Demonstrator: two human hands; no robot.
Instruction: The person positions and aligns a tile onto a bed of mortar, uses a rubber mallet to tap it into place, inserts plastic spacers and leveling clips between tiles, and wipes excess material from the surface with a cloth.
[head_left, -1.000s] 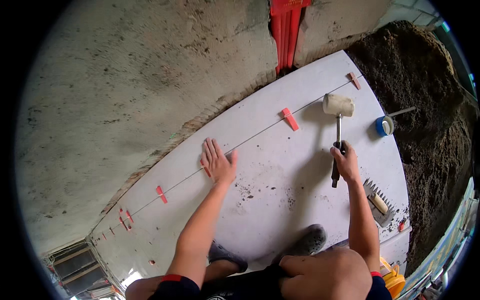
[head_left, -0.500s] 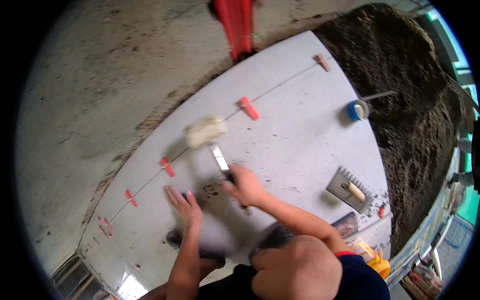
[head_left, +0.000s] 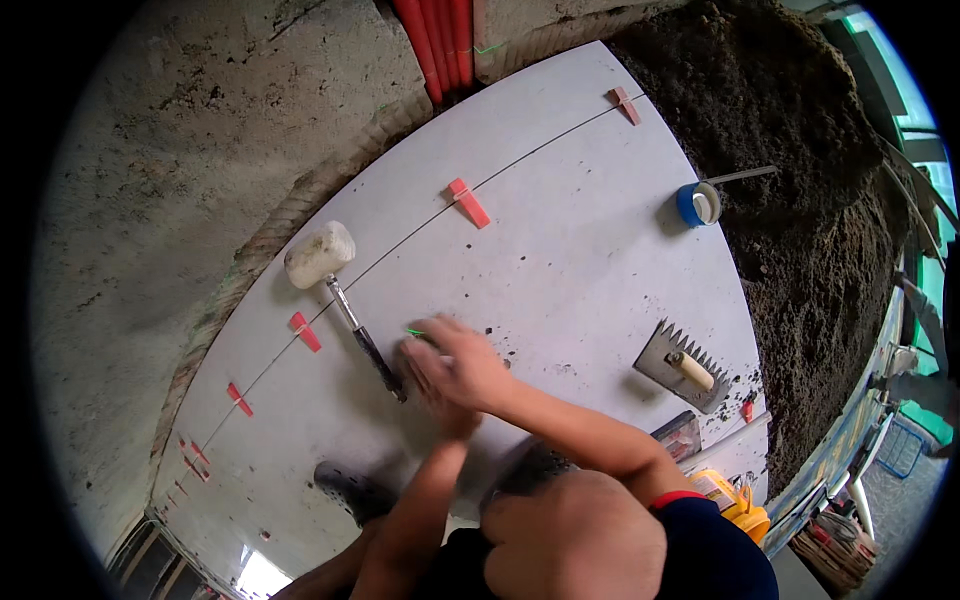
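A rubber mallet (head_left: 320,256) with a pale head and a black grip lies on the large white tile surface (head_left: 560,280), its head beyond the thin joint line. Right of its grip, my two hands meet low over the tile. My left hand (head_left: 430,392) has its fingers stretched out and holds nothing. My right hand (head_left: 472,368) crosses over it, fingers extended and partly smeared by motion, also without a tool. Red levelling wedges, such as one wedge (head_left: 305,332) left of the mallet and another wedge (head_left: 469,204) beyond it, sit along the joint.
A notched trowel (head_left: 686,368) with a wooden handle rests at the right, near a yellow container (head_left: 735,500). A blue tape roll (head_left: 698,204) stands near the right edge. Dark mortar (head_left: 800,250) borders that edge. Red pipes (head_left: 437,45) rise at the far side by the concrete wall (head_left: 200,150).
My right hand has let go of the mallet, which now lies farther left on the tile. Both hands have come together. The view has shifted slightly.
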